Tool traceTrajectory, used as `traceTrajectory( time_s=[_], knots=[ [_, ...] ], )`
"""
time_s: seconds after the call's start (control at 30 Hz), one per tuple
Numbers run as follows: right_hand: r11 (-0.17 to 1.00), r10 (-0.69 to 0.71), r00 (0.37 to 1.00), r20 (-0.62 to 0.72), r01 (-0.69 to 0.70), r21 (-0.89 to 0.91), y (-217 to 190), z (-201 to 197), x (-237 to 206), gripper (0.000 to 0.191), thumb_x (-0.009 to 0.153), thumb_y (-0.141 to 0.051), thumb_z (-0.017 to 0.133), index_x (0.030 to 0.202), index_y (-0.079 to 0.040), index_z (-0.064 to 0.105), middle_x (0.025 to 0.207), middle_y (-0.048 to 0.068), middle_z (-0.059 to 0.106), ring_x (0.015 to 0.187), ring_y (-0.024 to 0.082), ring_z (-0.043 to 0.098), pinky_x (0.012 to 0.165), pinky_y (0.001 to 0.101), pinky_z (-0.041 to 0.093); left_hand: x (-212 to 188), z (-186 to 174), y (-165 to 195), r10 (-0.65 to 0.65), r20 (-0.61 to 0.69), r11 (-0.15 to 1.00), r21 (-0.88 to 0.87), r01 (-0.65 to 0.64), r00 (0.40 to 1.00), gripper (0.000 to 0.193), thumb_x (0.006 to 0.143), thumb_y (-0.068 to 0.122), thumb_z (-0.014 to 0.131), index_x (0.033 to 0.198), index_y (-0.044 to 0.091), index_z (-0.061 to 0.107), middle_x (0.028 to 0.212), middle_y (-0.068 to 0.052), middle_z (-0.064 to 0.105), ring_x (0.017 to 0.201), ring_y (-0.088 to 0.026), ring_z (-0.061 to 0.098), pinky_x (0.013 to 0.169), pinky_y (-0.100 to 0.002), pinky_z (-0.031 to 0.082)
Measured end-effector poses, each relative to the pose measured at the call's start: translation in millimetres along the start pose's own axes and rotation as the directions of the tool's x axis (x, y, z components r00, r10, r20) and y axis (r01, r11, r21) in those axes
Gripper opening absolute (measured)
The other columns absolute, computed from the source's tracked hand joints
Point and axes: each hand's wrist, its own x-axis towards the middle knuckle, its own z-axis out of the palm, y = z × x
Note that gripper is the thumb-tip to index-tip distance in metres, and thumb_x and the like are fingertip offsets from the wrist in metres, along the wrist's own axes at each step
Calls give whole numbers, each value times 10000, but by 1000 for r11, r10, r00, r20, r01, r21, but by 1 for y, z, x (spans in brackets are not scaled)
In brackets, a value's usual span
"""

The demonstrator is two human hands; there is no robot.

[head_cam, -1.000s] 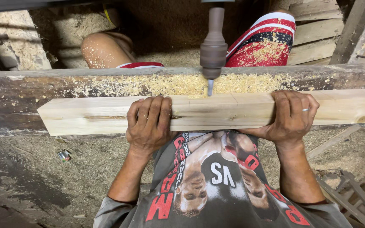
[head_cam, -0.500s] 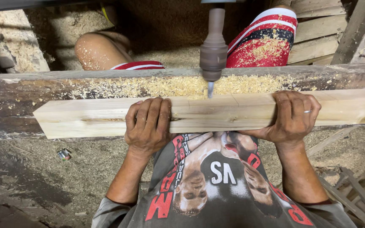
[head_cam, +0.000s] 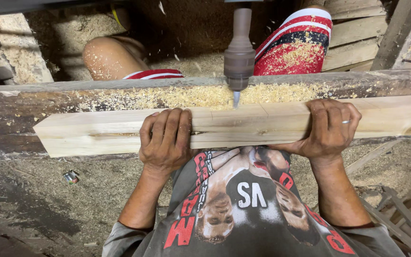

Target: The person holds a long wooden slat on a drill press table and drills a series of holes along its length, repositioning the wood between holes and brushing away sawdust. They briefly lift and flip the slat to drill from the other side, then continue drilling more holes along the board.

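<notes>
Leftward-slid beam (head_cam: pixel 243 124), both hands (head_cam: pixel 165 140) (head_cam: pixel 329 128) clasping

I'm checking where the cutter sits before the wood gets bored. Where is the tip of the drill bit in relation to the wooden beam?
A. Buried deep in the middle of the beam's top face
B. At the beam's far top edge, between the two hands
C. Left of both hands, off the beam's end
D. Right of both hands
B: the drill bit points down at the far top edge of the wooden beam, between the left hand and the right hand.
</notes>
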Motion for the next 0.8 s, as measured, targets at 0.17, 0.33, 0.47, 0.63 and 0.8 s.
traceTrajectory(
  time_s=[0.17,0.33,0.47,0.63,0.8],
  knots=[
    [1000,10,1000,6,-10,-6,1,1,-1,992,732,-950,688,1052,-11,677,957,127,626,947,303,633,1001,469,416,4,0,-1,3,1,1000,17,-3,1000,299,988,233,593,1206,56,697,1164,-68,688,1123,-220,638,1045,-410,440],
    [1000,-5,1000,-18,5,8,4,5,0,1011,726,-960,657,1056,-5,683,964,134,630,959,309,637,1004,479,413,7,-1,-3,7,14,1000,-10,-7,1000,340,947,255,586,1192,45,693,1143,-79,687,1099,-222,641,1024,-412,438],
    [1000,-7,1000,-9,7,-3,6,5,1,1019,744,-963,650,1071,1,686,969,135,625,961,310,629,1015,483,416,10,-1,-5,21,13,1000,1,-21,1000,327,965,239,583,1211,52,691,1160,-74,685,1110,-217,644,1040,-407,436],
    [1000,-16,1000,-19,16,-5,9,6,5,1026,747,-969,641,1064,6,685,945,133,620,945,313,624,1002,486,421,13,1,-6,36,-4,999,13,-36,999,361,978,294,561,1207,46,690,1157,-84,682,1100,-228,648,1033,-414,439],
    [999,-27,999,-31,26,-24,12,6,14,1005,752,-957,646,1068,-3,681,940,128,626,944,308,628,1004,489,416,17,4,-9,54,-30,998,-17,-55,998,431,970,345,541,1214,17,677,1158,-113,674,1092,-252,633,1011,-437,445]
  ],
)
